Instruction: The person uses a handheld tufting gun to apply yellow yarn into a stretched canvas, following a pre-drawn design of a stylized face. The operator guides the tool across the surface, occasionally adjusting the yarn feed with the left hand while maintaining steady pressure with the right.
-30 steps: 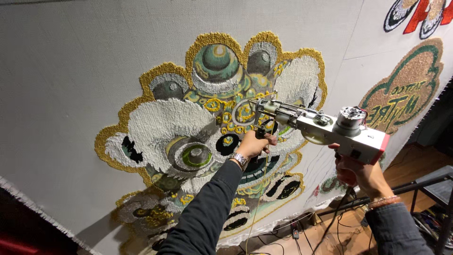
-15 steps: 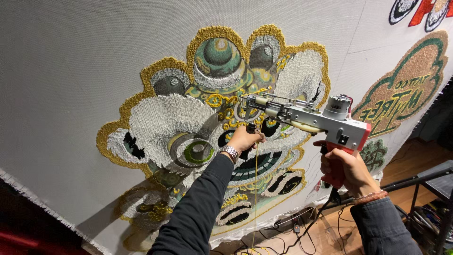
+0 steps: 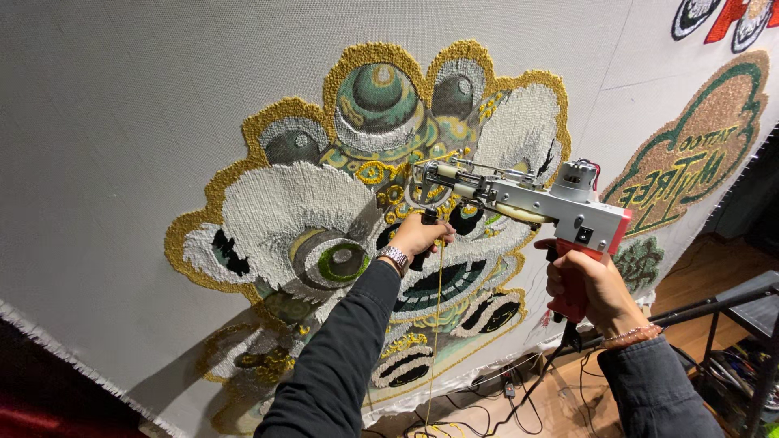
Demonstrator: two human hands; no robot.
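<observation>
A tufting gun (image 3: pixel 519 199) with a silver body and red grip points at a grey cloth (image 3: pixel 122 122) stretched upright. My right hand (image 3: pixel 588 284) is closed around the red grip. My left hand (image 3: pixel 418 237) grips the black front handle under the gun's nose. A yellow yarn (image 3: pixel 436 324) hangs down from the gun past my left forearm. On the cloth, a tufted lion-dance head (image 3: pixel 365 203) in white, gold, green and black fills the middle. The gun's tip sits at the gold and green area in the face's centre.
A second tufted patch (image 3: pixel 690 154), green and tan with lettering, lies on the cloth to the right. More colourful tufting (image 3: pixel 722 16) shows at the top right corner. Black metal stand bars (image 3: pixel 722 300) and cables (image 3: pixel 503 397) lie on the wooden floor at lower right.
The gun and both hands have shifted left and slightly down across the lion head, the tip travelling from the right of the face's centre onto the gold and green middle.
</observation>
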